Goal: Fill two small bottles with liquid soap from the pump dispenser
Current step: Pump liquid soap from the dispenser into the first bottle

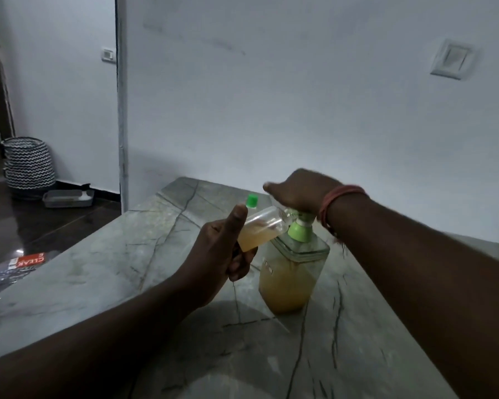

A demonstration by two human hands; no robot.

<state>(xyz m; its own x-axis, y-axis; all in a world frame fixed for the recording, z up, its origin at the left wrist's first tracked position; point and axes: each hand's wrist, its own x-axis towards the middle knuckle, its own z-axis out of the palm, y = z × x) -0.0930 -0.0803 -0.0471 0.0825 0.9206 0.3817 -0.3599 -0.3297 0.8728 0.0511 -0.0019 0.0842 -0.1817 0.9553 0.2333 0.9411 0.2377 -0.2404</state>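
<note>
A square clear pump dispenser (288,279) stands on the marble counter, about half full of amber liquid soap, with a light green pump collar (300,230). My right hand (297,191) lies palm down, fingers stretched out, on top of the pump head. My left hand (222,254) grips a small clear bottle (261,230), tilted, with its mouth at the pump nozzle. Amber soap fills the bottle's lower part. A small green cap (252,200) shows just above my left thumb; what it sits on is hidden.
The grey veined marble counter (113,269) runs left to an edge over a dark floor. A white wall stands close behind the dispenser. On the floor at left are a patterned basket (29,165), a grey tray (68,198) and a red-labelled packet (29,260).
</note>
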